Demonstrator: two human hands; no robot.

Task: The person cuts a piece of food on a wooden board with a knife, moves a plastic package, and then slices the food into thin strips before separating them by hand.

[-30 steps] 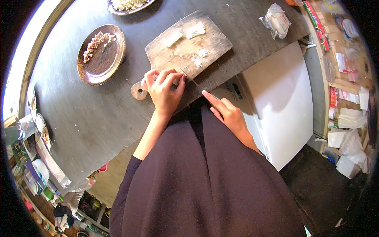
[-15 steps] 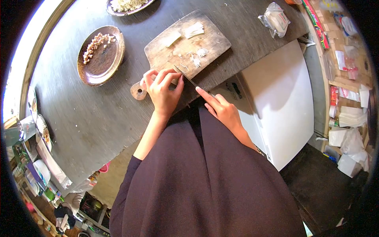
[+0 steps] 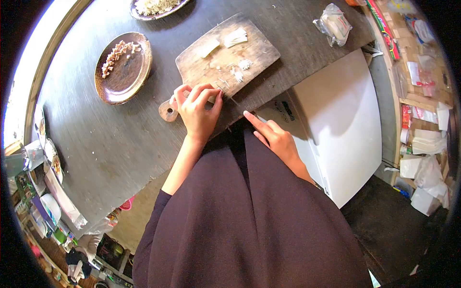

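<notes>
Near the handle end of the wooden cutting board [image 3: 259, 53], my left hand [image 3: 198, 106] has its fingers curled down on the near edge, pressing something I cannot make out. My right hand [image 3: 276, 137] grips a knife [image 3: 234, 101], its index finger stretched along the top; the thin blade points toward my left fingertips. On the board lie a pale flat slice [image 3: 210, 47], a stack of pale strips [image 3: 236, 37] and small white shreds [image 3: 237, 74].
Left of the board is a brown plate [image 3: 126, 86] with small diced pieces [image 3: 113, 57]. Another plate [image 3: 152, 18] at the top holds pale shreds [image 3: 154, 6]. A plastic-wrapped packet [image 3: 334, 25] lies at the upper right. A white appliance [image 3: 343, 125] stands below the table edge.
My right hand has moved slightly right and down with the knife, drawing the blade back from my left fingertips. My left hand has barely moved.
</notes>
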